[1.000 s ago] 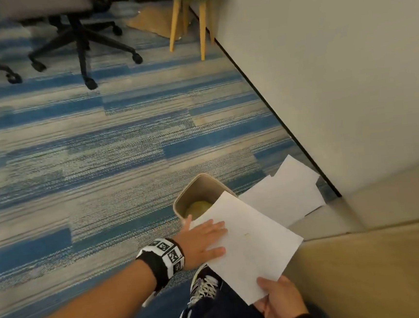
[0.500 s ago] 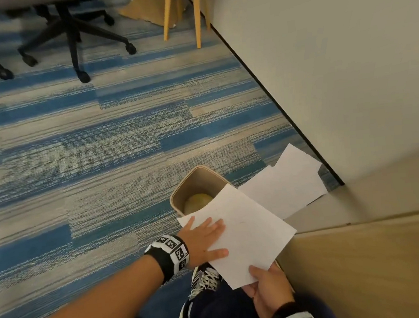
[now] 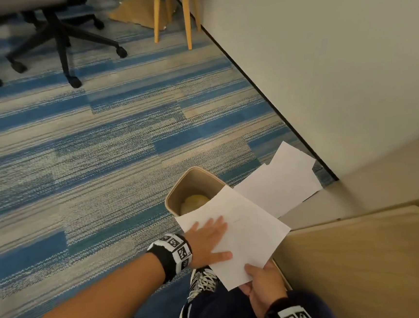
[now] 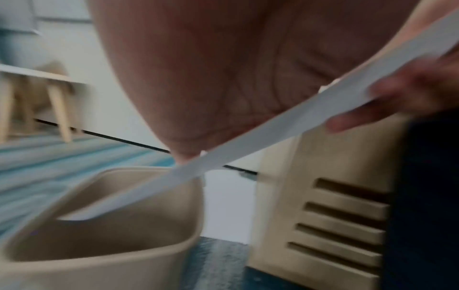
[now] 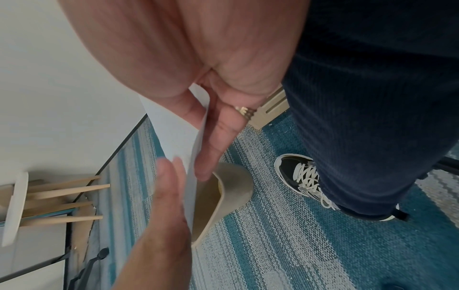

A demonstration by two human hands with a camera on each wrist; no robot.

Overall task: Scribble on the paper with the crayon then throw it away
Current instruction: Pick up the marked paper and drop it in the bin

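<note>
A white sheet of paper (image 3: pixel 245 234) hangs tilted over the near side of a beige waste bin (image 3: pixel 174 189) on the carpet. My left hand (image 3: pixel 210 240) lies flat on the sheet's upper face, fingers straight. My right hand (image 3: pixel 260 278) pinches the sheet's near corner between thumb and fingers, which the right wrist view shows on the paper (image 5: pixel 198 141). In the left wrist view the paper (image 4: pixel 273 133) runs edge-on above the bin (image 4: pixel 111 251). A yellowish crumpled lump (image 3: pixel 194 202) lies inside the bin. No crayon is in view.
Loose white sheets (image 3: pixel 281 185) lie on the floor by the wall, right of the bin. A wooden tabletop (image 3: pixel 364 267) fills the lower right. My sneaker (image 3: pixel 204 281) stands just behind the bin. Office chair bases (image 3: pixel 66 44) and wooden stool legs (image 3: pixel 186 16) stand farther off.
The view has tilted down a little and my right wrist has come into view. Both hands keep the same hold on the paper over the bin.
</note>
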